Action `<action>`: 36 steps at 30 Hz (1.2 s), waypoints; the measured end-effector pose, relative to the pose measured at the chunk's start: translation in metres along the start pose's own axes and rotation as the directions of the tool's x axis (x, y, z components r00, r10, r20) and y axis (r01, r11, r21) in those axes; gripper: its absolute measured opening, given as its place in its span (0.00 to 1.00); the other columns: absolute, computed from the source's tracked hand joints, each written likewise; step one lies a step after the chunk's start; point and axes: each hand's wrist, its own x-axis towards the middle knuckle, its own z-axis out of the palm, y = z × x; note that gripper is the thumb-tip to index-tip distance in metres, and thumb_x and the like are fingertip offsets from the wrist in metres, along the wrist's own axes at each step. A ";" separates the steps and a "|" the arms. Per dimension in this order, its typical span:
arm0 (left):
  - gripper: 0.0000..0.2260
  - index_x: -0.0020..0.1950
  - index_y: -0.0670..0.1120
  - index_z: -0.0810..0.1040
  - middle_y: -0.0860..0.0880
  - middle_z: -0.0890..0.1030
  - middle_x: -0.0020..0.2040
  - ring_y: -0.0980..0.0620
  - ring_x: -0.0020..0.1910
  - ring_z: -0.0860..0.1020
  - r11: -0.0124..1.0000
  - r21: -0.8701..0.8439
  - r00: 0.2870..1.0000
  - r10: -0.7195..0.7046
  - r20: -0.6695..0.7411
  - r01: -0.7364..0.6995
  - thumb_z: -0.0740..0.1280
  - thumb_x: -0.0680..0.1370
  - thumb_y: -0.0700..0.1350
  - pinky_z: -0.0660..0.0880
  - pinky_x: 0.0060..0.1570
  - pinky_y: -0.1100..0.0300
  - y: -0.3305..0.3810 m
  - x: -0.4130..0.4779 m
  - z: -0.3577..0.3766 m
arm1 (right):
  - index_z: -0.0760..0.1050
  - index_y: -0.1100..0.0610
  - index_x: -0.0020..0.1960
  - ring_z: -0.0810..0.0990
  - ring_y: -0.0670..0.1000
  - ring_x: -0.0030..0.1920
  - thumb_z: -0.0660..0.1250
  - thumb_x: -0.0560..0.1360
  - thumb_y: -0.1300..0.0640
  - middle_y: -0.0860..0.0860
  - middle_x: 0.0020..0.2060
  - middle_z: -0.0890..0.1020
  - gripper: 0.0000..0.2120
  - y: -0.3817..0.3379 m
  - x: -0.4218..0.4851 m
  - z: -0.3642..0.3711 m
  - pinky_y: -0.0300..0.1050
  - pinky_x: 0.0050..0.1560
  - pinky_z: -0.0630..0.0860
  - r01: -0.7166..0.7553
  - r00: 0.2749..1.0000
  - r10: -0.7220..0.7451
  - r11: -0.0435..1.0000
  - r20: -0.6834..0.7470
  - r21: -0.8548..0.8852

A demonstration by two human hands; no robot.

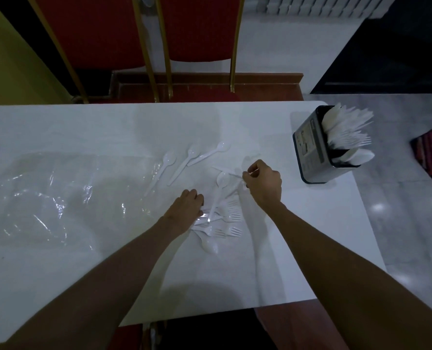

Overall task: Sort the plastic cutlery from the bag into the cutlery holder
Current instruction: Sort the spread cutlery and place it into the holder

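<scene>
Pickup step, mid-sort. Right grip [264,183] is clenched in a pinch on the end of a thin white piece [225,170], probably a knife, though the kind is hard to tell in the low light. That piece lies at the far edge of the loose pile, near the middle of the worktop [108,127].

Left grip [187,205] sits fingers-down on the handle ends of the fork pile [228,215]; cannot tell if it grasps them or only presses.

Rest of the cutlery is loose on the worktop:
- three spoons [192,157] fanned out beyond the hands
- a crossing spoon [222,180] lying over the forks
- a lone spoon [209,246] nearest the person

Bag [50,195] lies flat at left and looks emptied. Cutlery holder [310,152] stands near the right end of the worktop, well apart from the pile. It is already packed with white pieces, with forks showing in the middle compartment.

Judgement: sorting is well along, with a fair scatter left. Next move calls for:
- lifting the pinched piece clear without dragging the crossing spoon
- confirming its kind
- carrying it right and dropping it handle-down into the matching compartment

Left grip likely needs to gather the forks into one bundle.
</scene>
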 end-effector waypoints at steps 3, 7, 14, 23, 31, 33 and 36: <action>0.11 0.60 0.38 0.69 0.41 0.69 0.60 0.42 0.58 0.69 0.996 0.070 0.994 -0.055 0.092 0.048 0.58 0.79 0.37 0.71 0.54 0.52 -0.010 -0.008 -0.008 | 0.73 0.57 0.47 0.82 0.57 0.35 0.68 0.73 0.62 0.53 0.37 0.80 0.05 -0.002 -0.008 -0.009 0.54 0.36 0.82 0.040 0.998 -0.042 0.998 0.046 0.044; 0.11 0.59 0.40 0.68 0.42 0.75 0.54 0.42 0.55 0.73 0.989 0.061 0.989 -0.139 0.058 0.136 0.60 0.77 0.36 0.71 0.49 0.52 -0.020 -0.020 -0.020 | 0.65 0.61 0.53 0.80 0.57 0.34 0.69 0.72 0.67 0.54 0.38 0.74 0.15 -0.008 -0.022 -0.017 0.54 0.30 0.81 0.082 0.992 -0.087 0.995 0.096 0.064; 0.11 0.50 0.38 0.69 0.37 0.72 0.49 0.38 0.47 0.74 0.963 -0.247 0.992 -0.120 -0.038 0.107 0.56 0.71 0.27 0.67 0.42 0.52 -0.034 -0.038 -0.012 | 0.72 0.64 0.53 0.81 0.59 0.38 0.70 0.70 0.66 0.58 0.43 0.79 0.13 0.000 -0.026 -0.010 0.57 0.40 0.82 0.044 0.974 -0.049 0.999 0.222 0.029; 0.15 0.64 0.41 0.67 0.43 0.70 0.59 0.43 0.58 0.71 0.964 -0.238 0.993 -0.108 0.051 0.117 0.61 0.79 0.44 0.67 0.52 0.52 -0.001 -0.027 0.007 | 0.76 0.66 0.50 0.82 0.57 0.36 0.68 0.71 0.69 0.47 0.40 0.78 0.09 0.019 -0.030 0.002 0.55 0.39 0.83 0.039 0.957 -0.053 0.998 0.286 0.055; 0.15 0.52 0.39 0.73 0.42 0.73 0.52 0.43 0.55 0.72 0.960 -0.242 0.980 -0.098 0.171 0.138 0.67 0.76 0.50 0.66 0.48 0.54 -0.003 -0.016 0.007 | 0.78 0.63 0.53 0.82 0.57 0.39 0.68 0.71 0.68 0.53 0.44 0.79 0.11 0.022 -0.031 0.003 0.54 0.40 0.83 0.052 0.953 -0.068 0.997 0.296 0.061; 0.12 0.44 0.42 0.71 0.47 0.69 0.42 0.42 0.52 0.74 0.928 -0.332 0.975 -0.107 0.194 0.168 0.69 0.74 0.50 0.67 0.47 0.54 -0.007 -0.018 0.006 | 0.78 0.62 0.54 0.82 0.57 0.39 0.68 0.71 0.69 0.53 0.44 0.80 0.11 0.020 -0.031 0.003 0.53 0.40 0.83 0.067 0.949 -0.083 0.996 0.303 0.063; 0.12 0.41 0.44 0.67 0.52 0.63 0.35 0.40 0.50 0.75 0.914 -0.372 0.980 -0.103 0.169 0.160 0.69 0.75 0.47 0.66 0.45 0.56 -0.012 -0.021 0.003 | 0.78 0.62 0.53 0.82 0.58 0.39 0.68 0.71 0.68 0.55 0.45 0.80 0.12 0.019 -0.029 0.003 0.54 0.41 0.83 0.068 0.946 -0.084 0.996 0.313 0.063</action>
